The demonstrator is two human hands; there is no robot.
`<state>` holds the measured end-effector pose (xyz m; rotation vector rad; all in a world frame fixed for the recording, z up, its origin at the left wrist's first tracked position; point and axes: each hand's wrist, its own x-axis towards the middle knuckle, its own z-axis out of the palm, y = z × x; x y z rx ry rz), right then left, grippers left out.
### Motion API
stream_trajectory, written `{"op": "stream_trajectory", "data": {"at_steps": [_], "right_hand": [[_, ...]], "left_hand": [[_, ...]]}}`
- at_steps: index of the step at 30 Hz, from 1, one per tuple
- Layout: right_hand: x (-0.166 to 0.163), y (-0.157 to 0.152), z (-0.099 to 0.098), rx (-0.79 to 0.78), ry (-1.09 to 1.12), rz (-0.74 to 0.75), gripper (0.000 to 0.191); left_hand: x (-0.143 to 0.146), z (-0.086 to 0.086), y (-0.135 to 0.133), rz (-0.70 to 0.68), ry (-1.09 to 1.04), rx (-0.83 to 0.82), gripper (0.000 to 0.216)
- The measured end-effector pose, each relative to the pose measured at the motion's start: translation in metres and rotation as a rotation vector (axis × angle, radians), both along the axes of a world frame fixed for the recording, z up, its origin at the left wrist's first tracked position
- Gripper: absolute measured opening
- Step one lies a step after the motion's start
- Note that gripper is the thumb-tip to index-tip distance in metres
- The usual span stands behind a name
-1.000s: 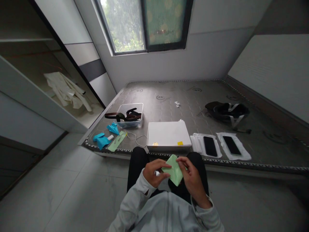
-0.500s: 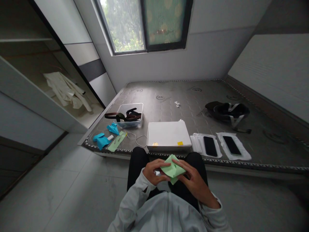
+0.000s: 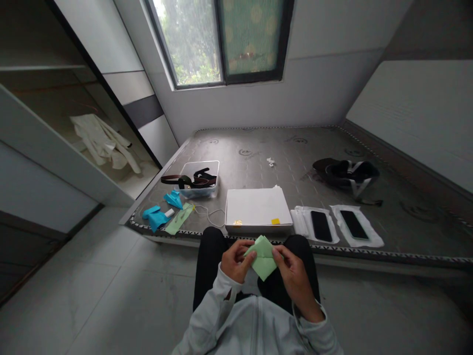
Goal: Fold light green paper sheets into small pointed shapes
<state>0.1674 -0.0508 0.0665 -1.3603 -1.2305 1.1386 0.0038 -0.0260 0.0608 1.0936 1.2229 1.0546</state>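
A folded piece of light green paper [image 3: 264, 264] is held up above my lap, roughly diamond-shaped with creases across it. My left hand [image 3: 236, 261] pinches its left corner between thumb and fingers. On the opposite side, my right hand [image 3: 293, 276] grips the right corner, thumb on the near face. The paper's back and some of my fingertips are hidden. Just beyond it, a flat white box [image 3: 258, 207] with a small yellow sticker lies at the front edge of the mattress [image 3: 244, 167].
Left of the box are a clear plastic bin [image 3: 199, 190] with belts, blue folded paper [image 3: 155, 217], a green paper strip [image 3: 180, 219] and a white cord [image 3: 210, 217]. Two phones [image 3: 321, 226] rest on white wrapping at right, with a cap [image 3: 343, 175] behind.
My hands have turned the green paper, so a flatter diamond face now shows. My thumbs have shifted to the near face at its left and right corners.
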Motion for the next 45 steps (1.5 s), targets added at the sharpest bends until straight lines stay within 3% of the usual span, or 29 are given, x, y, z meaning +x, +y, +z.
{"op": "stream_trajectory", "data": {"at_steps": [4,7,13,16,18,21,23,26,30,33,37,40,44,45], "right_hand": [[-0.002,-0.001,0.001,-0.01,0.117,-0.015,0.042],[-0.003,-0.002,0.0,-0.003,0.073,-0.037,0.044],[-0.004,-0.004,-0.002,0.291,-0.421,-0.112,0.025],[-0.008,-0.008,-0.004,0.248,-0.373,0.009,0.036],[-0.011,-0.011,-0.007,0.16,-0.211,0.082,0.048],[-0.013,-0.01,-0.01,0.052,0.005,-0.015,0.057],[-0.011,-0.008,-0.01,0.001,0.097,-0.098,0.056],[-0.006,-0.004,-0.006,-0.027,0.197,-0.091,0.054],[-0.002,-0.005,0.002,-0.042,0.267,-0.027,0.053],[-0.001,-0.006,0.003,-0.057,0.225,-0.01,0.053],[-0.001,-0.006,-0.001,-0.001,0.079,0.054,0.033],[0.002,-0.006,-0.002,0.088,-0.007,0.138,0.033],[0.005,-0.005,0.001,0.142,-0.045,0.276,0.058],[0.005,-0.004,0.002,0.138,-0.054,0.277,0.056]], "left_hand": [[0.004,0.001,-0.001,0.024,-0.09,-0.083,0.06],[0.006,0.0,-0.002,0.04,-0.127,-0.135,0.06],[0.006,0.004,-0.005,0.124,-0.006,-0.113,0.055],[0.007,0.011,-0.011,0.138,0.256,0.044,0.041],[0.009,0.015,-0.018,0.03,0.401,0.247,0.034],[0.01,0.018,-0.026,-0.158,0.471,0.579,0.034],[0.007,0.019,-0.028,-0.217,0.481,0.706,0.038],[-0.001,0.019,-0.024,-0.218,0.433,0.822,0.039],[-0.018,0.012,-0.008,-0.088,0.448,0.998,0.037],[-0.028,0.002,0.005,-0.127,0.571,0.988,0.033],[-0.03,-0.009,0.012,-0.28,0.428,0.811,0.023],[-0.024,-0.011,0.009,-0.233,0.297,0.595,0.028],[-0.016,-0.005,0.002,-0.071,0.275,0.366,0.033],[-0.015,-0.004,0.001,-0.03,0.302,0.31,0.034]]}}
